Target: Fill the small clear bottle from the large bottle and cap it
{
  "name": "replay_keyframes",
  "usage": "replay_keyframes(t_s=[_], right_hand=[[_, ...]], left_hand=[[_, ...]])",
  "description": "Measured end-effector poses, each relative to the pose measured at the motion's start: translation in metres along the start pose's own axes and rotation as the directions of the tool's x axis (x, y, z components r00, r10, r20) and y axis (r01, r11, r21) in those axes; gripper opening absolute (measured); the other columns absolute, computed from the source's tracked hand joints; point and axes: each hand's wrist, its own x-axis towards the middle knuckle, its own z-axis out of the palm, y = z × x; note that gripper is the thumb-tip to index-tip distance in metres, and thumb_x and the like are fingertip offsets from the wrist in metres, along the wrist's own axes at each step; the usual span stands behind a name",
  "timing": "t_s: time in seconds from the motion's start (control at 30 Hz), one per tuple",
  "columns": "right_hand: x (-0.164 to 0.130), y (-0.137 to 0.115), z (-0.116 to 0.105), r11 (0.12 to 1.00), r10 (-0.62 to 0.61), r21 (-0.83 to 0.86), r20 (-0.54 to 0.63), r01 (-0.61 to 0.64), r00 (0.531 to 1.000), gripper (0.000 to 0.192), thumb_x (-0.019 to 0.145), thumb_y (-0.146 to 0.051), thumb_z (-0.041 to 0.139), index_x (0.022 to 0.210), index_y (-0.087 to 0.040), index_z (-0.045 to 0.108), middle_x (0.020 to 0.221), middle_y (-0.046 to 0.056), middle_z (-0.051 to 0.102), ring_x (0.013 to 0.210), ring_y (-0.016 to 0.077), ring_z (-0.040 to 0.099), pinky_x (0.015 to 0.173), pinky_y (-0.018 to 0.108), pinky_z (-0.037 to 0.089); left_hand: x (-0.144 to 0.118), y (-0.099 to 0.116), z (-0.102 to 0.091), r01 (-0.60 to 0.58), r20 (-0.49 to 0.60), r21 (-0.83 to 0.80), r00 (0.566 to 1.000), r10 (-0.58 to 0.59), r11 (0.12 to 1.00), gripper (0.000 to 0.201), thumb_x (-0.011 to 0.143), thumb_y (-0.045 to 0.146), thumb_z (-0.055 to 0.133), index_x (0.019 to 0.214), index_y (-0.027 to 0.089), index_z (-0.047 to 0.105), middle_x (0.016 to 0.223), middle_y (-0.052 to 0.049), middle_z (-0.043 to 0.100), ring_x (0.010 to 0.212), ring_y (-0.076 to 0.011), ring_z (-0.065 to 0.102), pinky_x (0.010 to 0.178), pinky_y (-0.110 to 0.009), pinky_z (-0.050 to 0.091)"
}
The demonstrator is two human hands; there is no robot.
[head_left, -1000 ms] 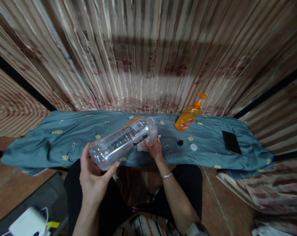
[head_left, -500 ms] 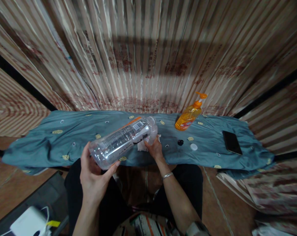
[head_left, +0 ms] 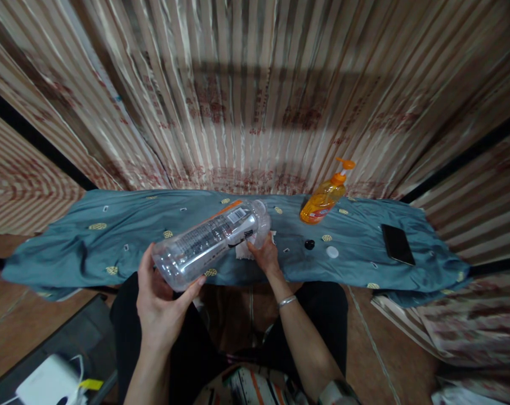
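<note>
A clear plastic bottle (head_left: 213, 239) with a silver label lies tilted in the air, neck pointing away to the right. My left hand (head_left: 160, 304) grips its base from below. My right hand (head_left: 264, 256) is at the bottle's neck end, fingers closed on a white cloth or tissue (head_left: 242, 251) pressed near the bottle mouth. Both hands hover over the near edge of a low table covered by a teal cloth (head_left: 111, 236).
An orange pump bottle (head_left: 325, 199) stands at the back right of the cloth. A small black cap (head_left: 309, 244) and a white round cap (head_left: 332, 252) lie beside it, a black phone (head_left: 397, 244) farther right. Striped curtains hang behind. A white device (head_left: 48, 382) sits lower left.
</note>
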Motion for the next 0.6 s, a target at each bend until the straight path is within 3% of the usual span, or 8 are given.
replay_keyframes(t_s=[0.27, 0.6], right_hand=[[-0.0017, -0.0047, -0.002, 0.999, 0.02, -0.027, 0.006, -0.02, 1.0, 0.056, 0.092, -0.034, 0.084, 0.142, -0.013, 0.068, 0.127, 0.023, 0.088, 0.122, 0.0435, 0.088, 0.11, 0.06, 0.072], [-0.0013, -0.0017, -0.0011, 0.999, 0.011, -0.036, -0.002, -0.011, 1.0, 0.061, 0.092, -0.034, 0.082, 0.147, -0.011, 0.067, 0.129, 0.026, 0.088, 0.124, 0.045, 0.088, 0.111, 0.062, 0.072]], left_hand=[[-0.0003, -0.0011, -0.0002, -0.026, -0.011, 0.01, 1.0, 0.026, 1.0, 0.109, 0.055, 0.041, 0.115, 0.154, 0.028, 0.071, 0.147, -0.014, 0.079, 0.124, -0.0319, 0.082, 0.115, -0.048, 0.068], [-0.001, -0.001, -0.0004, -0.016, -0.006, 0.014, 1.0, 0.016, 1.0, 0.111, 0.056, 0.051, 0.115, 0.155, 0.028, 0.069, 0.147, -0.014, 0.079, 0.128, -0.0339, 0.081, 0.117, -0.05, 0.067]])
